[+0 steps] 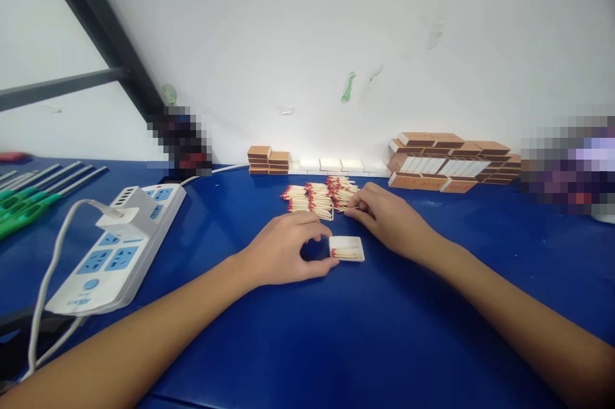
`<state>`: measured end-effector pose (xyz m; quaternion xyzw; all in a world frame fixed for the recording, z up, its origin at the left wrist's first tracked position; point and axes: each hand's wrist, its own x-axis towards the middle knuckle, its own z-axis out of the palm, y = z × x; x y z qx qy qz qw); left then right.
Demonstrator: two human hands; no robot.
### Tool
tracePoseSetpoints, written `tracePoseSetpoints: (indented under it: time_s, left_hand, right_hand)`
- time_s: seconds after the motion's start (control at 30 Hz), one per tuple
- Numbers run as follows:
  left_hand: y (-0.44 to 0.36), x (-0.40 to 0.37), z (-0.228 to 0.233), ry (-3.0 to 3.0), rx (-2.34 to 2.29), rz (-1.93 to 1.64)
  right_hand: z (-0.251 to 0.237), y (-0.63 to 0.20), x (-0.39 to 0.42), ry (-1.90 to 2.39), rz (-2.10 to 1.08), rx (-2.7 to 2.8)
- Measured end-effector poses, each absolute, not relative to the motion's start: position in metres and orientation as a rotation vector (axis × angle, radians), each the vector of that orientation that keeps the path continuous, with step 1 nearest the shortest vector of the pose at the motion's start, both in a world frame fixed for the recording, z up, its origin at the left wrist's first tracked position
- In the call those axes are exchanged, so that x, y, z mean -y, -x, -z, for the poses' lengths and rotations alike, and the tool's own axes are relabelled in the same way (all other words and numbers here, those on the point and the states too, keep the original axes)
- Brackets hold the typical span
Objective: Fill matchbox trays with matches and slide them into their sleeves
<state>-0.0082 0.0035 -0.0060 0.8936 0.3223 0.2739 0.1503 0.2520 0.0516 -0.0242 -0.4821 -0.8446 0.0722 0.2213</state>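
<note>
On the far left edge of the blue table lie some green-handled tools with long metal tips. Next to them sits a white power strip with blue sockets and a white plug stuck in it. Near the middle of the table, the left hand rests on the table with its fingers curled, and its thumb and pointer finger pinch the left end of a small white tray. A few matches lie inside the tray. Just behind it is a pile of matches with red heads. The right hand reaches to the right side of that pile, fingers bunched together on some matches. Along the back edge by the wall stand a small stack of brown boxes, a row of white trays, and a bigger heap of brown boxes on the right.
</note>
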Motion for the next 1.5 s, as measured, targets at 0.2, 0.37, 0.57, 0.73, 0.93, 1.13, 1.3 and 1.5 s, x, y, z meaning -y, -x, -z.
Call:
tracePoseSetpoints:
  time_s: [0.2, 0.37, 0.57, 0.73, 0.93, 1.13, 1.3, 1.5]
  left_hand:
    - [0.007, -0.004, 0.007, -2.567, -0.954, -0.801]
    - [0.008, -0.006, 0.009, -2.566, -1.019, -0.828]
    - [0.009, -0.007, 0.008, -2.573, -1.030, -0.821]
    - [0.009, -0.007, 0.008, -2.580, -1.031, -0.805]
    - [0.009, -0.008, 0.008, -2.584, -1.050, -0.810]
    - [0.009, -0.009, 0.008, -2.570, -1.083, -0.795]
    - [0.009, -0.009, 0.007, -2.575, -1.063, -0.802]
    - [0.008, -0.010, 0.008, -2.561, -1.048, -0.816]
  right_hand:
    - [0.025, -0.254, -0.051, 1.325, -0.115, 2.406]
    - [0.025, -0.256, -0.050, 1.356, -0.079, 2.449]
    - [0.024, -0.254, -0.048, 1.358, -0.033, 2.470]
    - [0.026, -0.254, -0.048, 1.359, 0.024, 2.514]
    - [0.021, -0.259, -0.048, 1.325, -0.118, 2.467]
    - [-0.005, -0.253, -0.028, 1.239, -0.327, 2.429]
    - [-0.012, -0.240, -0.004, 1.178, -0.460, 2.518]
    - [-0.002, -0.239, -0.003, 1.241, -0.499, 2.528]
